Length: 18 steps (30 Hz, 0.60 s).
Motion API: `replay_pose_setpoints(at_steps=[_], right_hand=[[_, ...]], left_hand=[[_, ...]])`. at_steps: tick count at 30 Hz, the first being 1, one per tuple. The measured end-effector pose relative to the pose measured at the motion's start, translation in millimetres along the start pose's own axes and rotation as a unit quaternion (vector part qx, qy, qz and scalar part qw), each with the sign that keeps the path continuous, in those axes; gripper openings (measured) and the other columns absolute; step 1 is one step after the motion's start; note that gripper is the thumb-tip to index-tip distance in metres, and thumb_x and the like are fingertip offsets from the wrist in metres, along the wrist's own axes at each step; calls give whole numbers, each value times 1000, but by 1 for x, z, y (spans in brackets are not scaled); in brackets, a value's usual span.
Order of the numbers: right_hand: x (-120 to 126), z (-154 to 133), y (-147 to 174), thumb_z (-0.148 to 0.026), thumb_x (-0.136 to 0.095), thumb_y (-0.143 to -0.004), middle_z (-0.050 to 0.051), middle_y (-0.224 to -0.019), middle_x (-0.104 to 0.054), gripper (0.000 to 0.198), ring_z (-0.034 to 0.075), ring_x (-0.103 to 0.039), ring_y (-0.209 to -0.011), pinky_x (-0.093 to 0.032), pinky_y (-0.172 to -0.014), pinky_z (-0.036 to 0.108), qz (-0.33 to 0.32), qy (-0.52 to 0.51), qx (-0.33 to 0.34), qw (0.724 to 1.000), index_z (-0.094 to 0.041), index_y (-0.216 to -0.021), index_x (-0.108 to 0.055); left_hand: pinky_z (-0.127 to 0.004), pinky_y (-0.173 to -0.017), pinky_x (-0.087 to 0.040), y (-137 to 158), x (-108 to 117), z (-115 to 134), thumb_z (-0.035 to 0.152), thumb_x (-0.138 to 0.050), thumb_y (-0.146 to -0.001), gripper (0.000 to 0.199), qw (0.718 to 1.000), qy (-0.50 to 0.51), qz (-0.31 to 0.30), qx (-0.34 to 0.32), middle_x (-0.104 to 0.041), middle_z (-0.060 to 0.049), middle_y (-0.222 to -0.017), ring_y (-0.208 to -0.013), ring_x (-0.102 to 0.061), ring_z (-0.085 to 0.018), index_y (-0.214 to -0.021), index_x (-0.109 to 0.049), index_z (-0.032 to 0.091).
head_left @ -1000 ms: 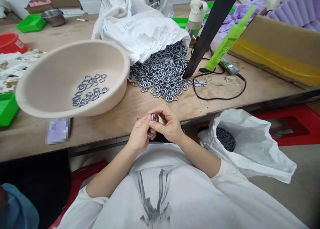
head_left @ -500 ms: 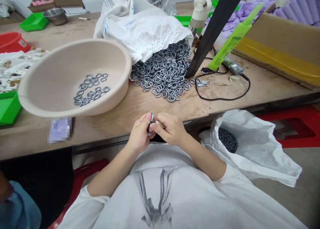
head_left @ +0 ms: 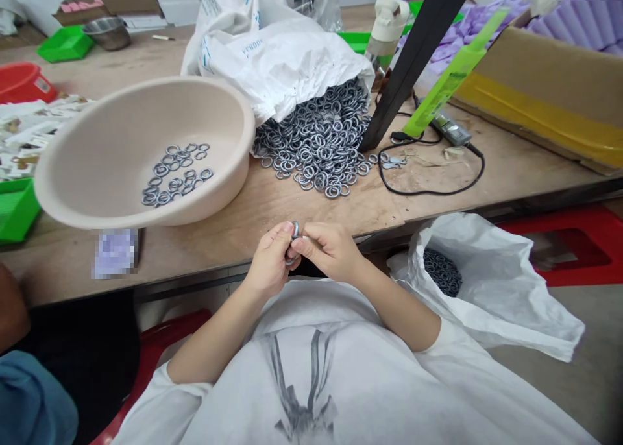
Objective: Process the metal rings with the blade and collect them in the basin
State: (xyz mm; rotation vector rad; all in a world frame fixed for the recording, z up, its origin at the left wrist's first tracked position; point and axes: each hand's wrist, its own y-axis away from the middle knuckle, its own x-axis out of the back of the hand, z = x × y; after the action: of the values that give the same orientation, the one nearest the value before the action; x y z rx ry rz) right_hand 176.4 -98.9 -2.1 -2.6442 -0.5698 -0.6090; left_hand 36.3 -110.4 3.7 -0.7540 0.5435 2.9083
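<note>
Close to my body, at the table's front edge, my left hand (head_left: pixel 269 261) is closed on a grey metal ring (head_left: pixel 295 228). Its thumb and fingers cover much of the ring. My right hand (head_left: pixel 333 249) meets it from the other side, thumb and fingers pinched together at the ring. What those right fingers grip is hidden. Beyond the hands, a heap of similar grey rings (head_left: pixel 321 150) spills from a white sack (head_left: pixel 292 59) onto the table. A beige basin (head_left: pixel 121 108) to the left holds several rings (head_left: pixel 182 182).
An open white bag (head_left: pixel 506 289) with dark rings (head_left: pixel 442 273) stands at lower right. A black post (head_left: pixel 418 62) rises beside the heap, near a black cable (head_left: pixel 433 192) and a cardboard box (head_left: pixel 545 88). Another person's arm (head_left: pixel 10 309) shows at far left.
Both hands stay together at the ring, with the right fingers slightly shifted. A pale bit seen earlier in the right hand is now mostly hidden. The other person's arm has come further into view.
</note>
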Motion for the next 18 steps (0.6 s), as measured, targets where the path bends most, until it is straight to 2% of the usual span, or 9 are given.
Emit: replay_pose_setpoints(at_steps=[3, 6, 8, 9, 10, 14, 16, 18], right_hand=[[-2, 9, -4, -59, -45, -98, 2, -71, -65, 50, 15, -57, -68, -39, -65, 27, 6, -62, -38, 997, -20, -72, -61], [4, 24, -10, -68, -44, -95, -3, -58, -48, 57, 13, -45, -58, -33, -59, 27, 96, -45, -87, 990, -21, -63, -47], [10, 28, -12, -72, -43, -93, -5, -56, -35, 59, 12, -37, -56, -29, -56, 27, 169, -38, -113, 978, -22, -62, -39], [11, 27, -11, -72, -43, -93, -5, -57, -34, 58, 12, -36, -56, -28, -56, 27, 184, -47, -114, 975, -22, -63, -39], [11, 23, -10, -71, -44, -93, -5, -59, -36, 56, 12, -37, -57, -29, -56, 27, 178, -63, -106, 976, -22, -66, -42], [2, 3, -5, -67, -62, -85, -4, -69, -52, 47, 12, -45, -61, -34, -58, 25, 68, -108, -79, 989, -21, -86, -55], [1, 3, -7, -67, -65, -82, -4, -68, -50, 47, 12, -44, -61, -33, -57, 25, 87, -103, -90, 987, -21, -85, -54], [8, 11, -10, -65, -60, -87, -5, -66, -44, 45, 12, -40, -60, -33, -57, 26, 163, -93, -95, 978, -21, -81, -53]], left_hand=[[-15, -38, -25, 1, 3, 1, 47, -78, -74, 45, 1000, -3, -4, 13, -36, 8, -51, -44, -27, -5, -66, -44, 19], [-16, -39, -27, 7, 5, 2, 50, -75, -77, 46, 998, -32, -50, 26, -37, 7, -51, -43, -28, -5, -64, -45, 18], [-17, -40, -29, 10, 5, 3, 53, -72, -80, 47, 995, -51, -83, 33, -37, 6, -51, -43, -29, -5, -63, -46, 18], [-17, -40, -30, 11, 5, 3, 53, -72, -80, 47, 995, -53, -84, 31, -38, 6, -51, -44, -29, -5, -63, -46, 17], [-17, -40, -30, 10, 5, 3, 53, -72, -80, 46, 996, -52, -75, 24, -38, 6, -52, -44, -29, -5, -64, -46, 18], [-17, -40, -29, 7, 4, 3, 52, -74, -79, 44, 998, -52, -31, -20, -39, 6, -54, -45, -31, -6, -67, -48, 18], [-18, -40, -30, 8, 4, 8, 51, -71, -82, 42, 996, -74, -39, -39, -39, 6, -55, -46, -32, -7, -67, -48, 19], [-20, -42, -32, 11, 9, 22, 48, -67, -86, 39, 988, -115, -41, -93, -41, 5, -56, -47, -35, -8, -68, -49, 19]])
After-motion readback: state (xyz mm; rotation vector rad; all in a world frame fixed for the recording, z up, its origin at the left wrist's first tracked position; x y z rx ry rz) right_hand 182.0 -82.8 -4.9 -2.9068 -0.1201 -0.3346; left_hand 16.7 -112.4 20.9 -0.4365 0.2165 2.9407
